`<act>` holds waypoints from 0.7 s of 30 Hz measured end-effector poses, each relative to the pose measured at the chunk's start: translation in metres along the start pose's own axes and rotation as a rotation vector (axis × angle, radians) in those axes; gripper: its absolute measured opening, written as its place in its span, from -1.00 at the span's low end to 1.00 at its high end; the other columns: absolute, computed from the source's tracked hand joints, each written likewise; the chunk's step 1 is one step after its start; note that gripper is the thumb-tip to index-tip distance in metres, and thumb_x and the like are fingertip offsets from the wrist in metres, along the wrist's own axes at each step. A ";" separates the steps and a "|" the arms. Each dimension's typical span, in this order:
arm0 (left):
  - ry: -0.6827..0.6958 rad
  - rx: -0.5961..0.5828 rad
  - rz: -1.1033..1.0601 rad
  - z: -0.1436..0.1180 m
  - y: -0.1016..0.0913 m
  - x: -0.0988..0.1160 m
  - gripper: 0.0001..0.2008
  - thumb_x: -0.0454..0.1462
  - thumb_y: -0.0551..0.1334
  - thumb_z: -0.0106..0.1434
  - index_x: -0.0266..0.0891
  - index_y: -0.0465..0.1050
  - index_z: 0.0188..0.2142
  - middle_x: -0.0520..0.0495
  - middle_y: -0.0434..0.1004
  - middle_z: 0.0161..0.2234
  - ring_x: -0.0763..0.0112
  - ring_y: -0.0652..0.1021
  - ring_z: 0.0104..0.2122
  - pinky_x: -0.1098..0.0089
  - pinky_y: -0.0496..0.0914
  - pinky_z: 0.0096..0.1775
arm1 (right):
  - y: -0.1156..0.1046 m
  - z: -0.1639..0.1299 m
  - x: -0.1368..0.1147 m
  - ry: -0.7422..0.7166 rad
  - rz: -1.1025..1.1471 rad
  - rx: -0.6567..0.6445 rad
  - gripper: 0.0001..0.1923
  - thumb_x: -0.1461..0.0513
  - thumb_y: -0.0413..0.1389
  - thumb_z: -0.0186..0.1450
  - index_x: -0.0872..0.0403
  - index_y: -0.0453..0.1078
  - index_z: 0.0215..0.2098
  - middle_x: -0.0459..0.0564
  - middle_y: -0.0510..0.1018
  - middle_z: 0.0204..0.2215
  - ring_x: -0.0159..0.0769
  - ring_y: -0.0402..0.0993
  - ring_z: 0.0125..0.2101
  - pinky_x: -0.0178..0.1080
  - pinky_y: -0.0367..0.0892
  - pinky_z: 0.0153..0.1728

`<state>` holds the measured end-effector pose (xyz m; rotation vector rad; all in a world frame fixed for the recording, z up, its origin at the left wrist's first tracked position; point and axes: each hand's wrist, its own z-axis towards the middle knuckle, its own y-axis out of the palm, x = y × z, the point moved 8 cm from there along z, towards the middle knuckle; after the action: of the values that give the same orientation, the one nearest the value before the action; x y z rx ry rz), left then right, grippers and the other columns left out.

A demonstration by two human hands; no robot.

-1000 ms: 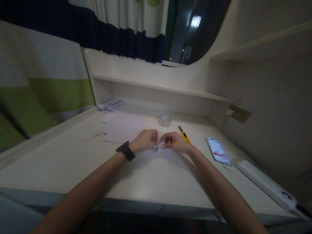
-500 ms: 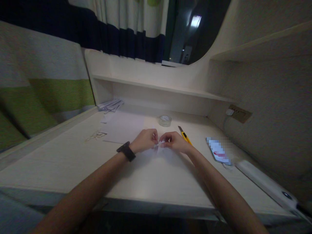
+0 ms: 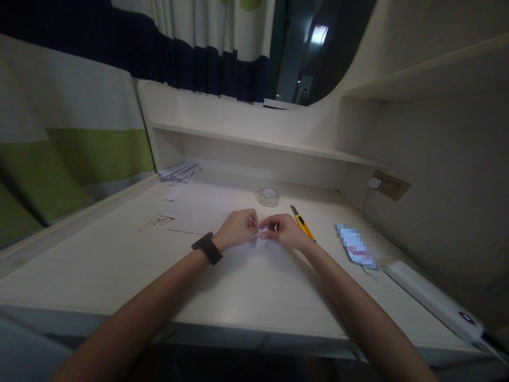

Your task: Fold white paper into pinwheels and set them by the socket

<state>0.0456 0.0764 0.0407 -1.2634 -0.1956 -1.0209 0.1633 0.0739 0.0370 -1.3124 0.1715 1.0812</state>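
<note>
A small white paper (image 3: 259, 237) sits between the two hands, low over the middle of the desk (image 3: 119, 265), just past a larger pale sheet lying flat under the wrists. The left hand (image 3: 237, 228) is curled almost closed, its fingertips pinching the paper's left edge; a dark watch (image 3: 205, 248) bands that wrist. The right hand (image 3: 284, 231) is curled the same way, thumb and forefinger nipping the paper's right edge. The two sets of fingertips nearly meet, with the paper caught in the narrow space between them. The light is dim and the paper is small, so its shape and folds cannot be made out.

Just beyond the right hand a yellow knife (image 3: 303, 223) lies on the desk, pointing away and to the left, close to the knuckles but apart from them. A tape roll (image 3: 269, 197) stands farther back, behind the gap between the hands. A white sheet (image 3: 202, 209) lies flat behind the left hand, and a paper cut-out (image 3: 156, 221) rests to its left. Loose papers (image 3: 178, 172) are stacked in the back left corner under the shelf (image 3: 254, 143). To the right lie a blurred phone (image 3: 357, 246), near the wall, and a long white bar (image 3: 431, 300) along the desk's right edge.
</note>
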 end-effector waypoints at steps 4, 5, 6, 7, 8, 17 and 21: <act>0.006 0.033 -0.026 0.001 -0.003 -0.002 -0.96 -0.37 0.20 0.03 -0.23 0.35 -0.48 0.06 0.46 -0.59 0.47 0.49 -0.57 0.50 0.23 -0.51 | -0.001 0.001 0.000 -0.022 0.013 0.030 -0.77 0.17 0.27 0.06 0.14 0.53 -0.34 -0.06 0.51 -0.55 -0.43 0.28 -0.56 -0.36 0.15 -0.52; 0.005 0.040 -0.037 0.001 -0.003 -0.003 -0.95 -0.38 0.20 0.03 -0.23 0.34 -0.48 0.06 0.46 -0.59 0.47 0.49 -0.57 0.51 0.22 -0.51 | -0.003 0.001 -0.001 -0.028 0.021 0.041 -0.77 0.17 0.27 0.06 0.14 0.53 -0.34 -0.05 0.52 -0.54 -0.42 0.29 -0.55 -0.36 0.16 -0.50; 0.003 0.043 -0.049 0.001 -0.003 -0.004 -0.94 -0.38 0.20 0.03 -0.23 0.33 -0.49 0.07 0.46 -0.59 0.47 0.48 -0.57 0.51 0.22 -0.51 | -0.004 0.001 -0.001 -0.032 0.030 0.054 -0.77 0.17 0.26 0.06 0.14 0.53 -0.35 -0.04 0.53 -0.53 -0.42 0.29 -0.55 -0.35 0.17 -0.50; 0.000 0.043 -0.066 0.001 -0.002 -0.005 -0.93 -0.39 0.20 0.03 -0.23 0.32 -0.49 0.07 0.45 -0.60 0.48 0.48 -0.58 0.51 0.22 -0.51 | -0.006 0.001 -0.001 -0.033 0.039 0.068 -0.78 0.16 0.26 0.06 0.14 0.53 -0.36 -0.04 0.53 -0.52 -0.41 0.30 -0.55 -0.35 0.17 -0.49; -0.006 0.043 -0.085 0.001 -0.002 -0.006 -0.93 -0.39 0.21 0.03 -0.23 0.31 -0.50 0.07 0.44 -0.60 0.49 0.48 -0.59 0.51 0.21 -0.52 | -0.007 0.001 -0.001 -0.031 0.045 0.078 -0.78 0.16 0.26 0.06 0.15 0.53 -0.36 -0.04 0.53 -0.52 -0.41 0.30 -0.55 -0.35 0.17 -0.49; -0.019 0.030 -0.098 0.003 -0.001 -0.009 -0.92 -0.41 0.19 0.02 -0.24 0.31 -0.51 0.08 0.42 -0.61 0.52 0.45 -0.62 0.53 0.18 -0.54 | -0.009 0.001 0.001 0.008 0.065 0.101 -0.77 0.18 0.28 0.01 0.16 0.53 -0.39 -0.04 0.52 -0.54 -0.41 0.27 -0.56 -0.35 0.16 -0.52; -0.016 0.018 -0.116 0.002 -0.001 -0.007 -0.92 -0.42 0.17 0.03 -0.24 0.30 -0.51 0.09 0.41 -0.64 0.51 0.46 -0.61 0.52 0.21 -0.53 | -0.011 0.001 -0.001 0.009 0.091 0.114 -0.78 0.20 0.28 0.01 0.16 0.52 -0.38 -0.03 0.53 -0.51 -0.40 0.29 -0.54 -0.34 0.18 -0.49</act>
<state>0.0420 0.0820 0.0382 -1.2551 -0.2927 -1.1063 0.1703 0.0754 0.0452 -1.2169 0.2979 1.1261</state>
